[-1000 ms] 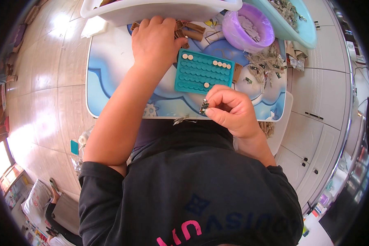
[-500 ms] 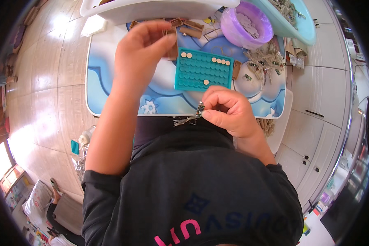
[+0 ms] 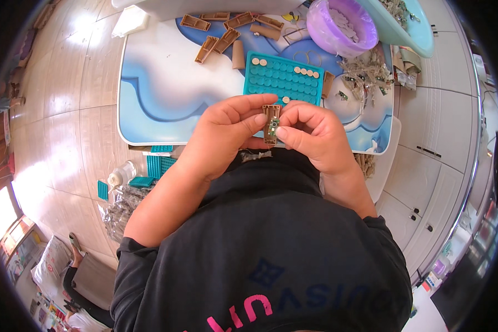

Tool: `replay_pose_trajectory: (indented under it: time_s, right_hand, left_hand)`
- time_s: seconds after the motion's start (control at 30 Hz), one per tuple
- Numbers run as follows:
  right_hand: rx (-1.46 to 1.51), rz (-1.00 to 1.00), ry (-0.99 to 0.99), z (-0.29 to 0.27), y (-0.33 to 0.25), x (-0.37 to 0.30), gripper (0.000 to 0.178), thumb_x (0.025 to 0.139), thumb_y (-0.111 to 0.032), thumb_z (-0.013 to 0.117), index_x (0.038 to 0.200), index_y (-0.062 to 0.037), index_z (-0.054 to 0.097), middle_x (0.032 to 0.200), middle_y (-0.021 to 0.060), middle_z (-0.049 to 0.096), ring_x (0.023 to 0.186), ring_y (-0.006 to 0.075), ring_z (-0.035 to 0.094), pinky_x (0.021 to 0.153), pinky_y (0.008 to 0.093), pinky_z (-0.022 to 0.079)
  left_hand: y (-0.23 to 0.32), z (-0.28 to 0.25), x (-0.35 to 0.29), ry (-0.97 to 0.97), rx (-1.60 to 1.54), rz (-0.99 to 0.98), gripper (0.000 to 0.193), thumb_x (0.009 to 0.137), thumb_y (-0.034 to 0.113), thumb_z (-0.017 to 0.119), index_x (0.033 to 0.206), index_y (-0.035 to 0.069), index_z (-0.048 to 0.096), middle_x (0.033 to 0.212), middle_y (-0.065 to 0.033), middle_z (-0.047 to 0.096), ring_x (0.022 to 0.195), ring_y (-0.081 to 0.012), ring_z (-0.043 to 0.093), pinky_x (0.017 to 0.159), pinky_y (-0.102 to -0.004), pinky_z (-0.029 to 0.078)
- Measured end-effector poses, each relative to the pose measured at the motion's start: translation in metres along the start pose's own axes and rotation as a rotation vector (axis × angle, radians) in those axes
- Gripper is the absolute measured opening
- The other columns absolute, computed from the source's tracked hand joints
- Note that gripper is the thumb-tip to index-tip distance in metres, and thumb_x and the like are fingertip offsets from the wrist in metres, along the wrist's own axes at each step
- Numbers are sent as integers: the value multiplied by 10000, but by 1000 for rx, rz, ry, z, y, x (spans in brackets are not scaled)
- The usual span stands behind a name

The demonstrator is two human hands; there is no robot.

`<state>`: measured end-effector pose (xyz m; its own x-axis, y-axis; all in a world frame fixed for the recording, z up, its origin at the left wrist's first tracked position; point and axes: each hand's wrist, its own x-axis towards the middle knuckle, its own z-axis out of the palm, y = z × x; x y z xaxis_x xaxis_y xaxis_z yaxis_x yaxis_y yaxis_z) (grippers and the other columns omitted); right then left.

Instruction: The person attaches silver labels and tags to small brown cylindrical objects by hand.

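Observation:
Between my two hands, at the table's near edge, is a brown plastic casing half [image 3: 269,109], its hollow side up. My left hand [image 3: 227,126] is closed round its left side. A small green circuit board [image 3: 274,125] lies over the casing's opening, pinched by the thumb and fingers of my right hand [image 3: 313,133]. Thin wires [image 3: 257,156] hang below it toward my lap. Just beyond my hands sits a teal tray [image 3: 282,79] of round hollows, with several pale discs [image 3: 304,71] in it.
Several brown casing pieces [image 3: 225,40] lie at the back of the table. A purple bowl [image 3: 322,33] and a light-blue basin [image 3: 420,39] stand at the back right. Wired boards [image 3: 365,77] are heaped near them. Teal trays [image 3: 159,165] and a bottle [image 3: 121,172] are lower left.
My left hand has come back from the far casing pieces with one casing half. My right hand has brought the circuit board over it.

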<state>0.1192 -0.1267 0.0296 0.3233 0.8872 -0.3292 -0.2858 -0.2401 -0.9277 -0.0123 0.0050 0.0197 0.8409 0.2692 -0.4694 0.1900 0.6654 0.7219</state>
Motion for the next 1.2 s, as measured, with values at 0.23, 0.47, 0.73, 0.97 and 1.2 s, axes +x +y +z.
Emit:
replay_pose_trajectory:
  time_s: [0.23, 0.47, 0.73, 0.97, 1.2]
  right_hand:
    - [19, 7, -13, 0, 2, 0, 79, 818, -72, 655, 811, -21, 594, 807, -34, 557, 692, 18, 484, 614, 182, 397]
    - [6, -14, -3, 2, -1, -3, 82, 813, -72, 658, 804, -22, 594, 771, -44, 541, 678, 16, 480, 598, 175, 390]
    - [-94, -45, 68, 3, -2, -1, 97, 808, -86, 659, 778, -26, 590, 719, -56, 529, 631, 3, 449, 544, 173, 370]
    - [-142, -7, 91, 3, -4, 0, 98, 799, -86, 657, 758, -28, 589, 691, -52, 538, 615, 9, 451, 537, 180, 381]
    - [-397, -167, 88, 0, -1, 4, 101, 801, -82, 663, 777, -12, 594, 739, -16, 573, 622, 36, 491, 547, 202, 411]
  left_hand:
    - [-5, -12, 3, -60, -155, -6, 355, 861, 47, 588, 1210, 5, 536, 1058, -94, 628, 908, -132, 614, 755, -254, 534]
    - [-8, -18, 5, -82, -194, 17, 341, 825, 30, 630, 1156, -13, 559, 1003, -87, 632, 863, -150, 620, 796, -287, 514]
    - [-10, -14, 4, -98, -111, 114, 329, 776, -6, 672, 1097, -6, 598, 929, -61, 644, 812, -127, 605, 739, -260, 499]
    - [-10, -7, 2, -43, 45, 137, 340, 784, 11, 676, 1119, 10, 620, 929, -42, 652, 818, -99, 592, 747, -233, 481]
    - [-12, -6, 0, -41, 96, 113, 319, 838, 59, 637, 1148, -4, 600, 921, -36, 647, 825, -101, 598, 762, -231, 484]
